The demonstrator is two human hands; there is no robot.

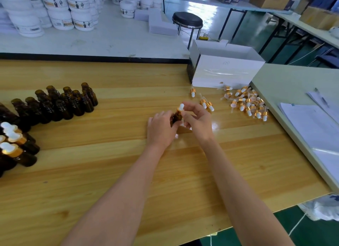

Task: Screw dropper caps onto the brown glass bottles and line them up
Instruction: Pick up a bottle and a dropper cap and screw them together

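Head view gives us a long pale wooden table [110, 172] laid out, we judge, as a line of work running from right to left. At upper right of centre stands an open white cardboard box [227, 71], probably the source of the parts spilled just below it. At middle left a block of open brown glass bottles [60, 102] stands upright in tight rows, within reach of the hand that steadies. At the lower left edge the capped bottles [16, 144] are gathered apart from these, so finished and unfinished do not mix. At middle right lies a loose heap of gold-collared dropper caps with white rubber bulbs [247, 102], on the side of the hand that turns. Mid-frame, the left hand [161, 130] curls its fingers round a small brown glass bottle [177, 116], holding it upright just above the wood. The right hand [197, 121] pinches the dropper cap [181, 107] seated on that bottle's neck between thumb and fingertips. We take this for the screwing step; how tight the thread is we cannot tell.
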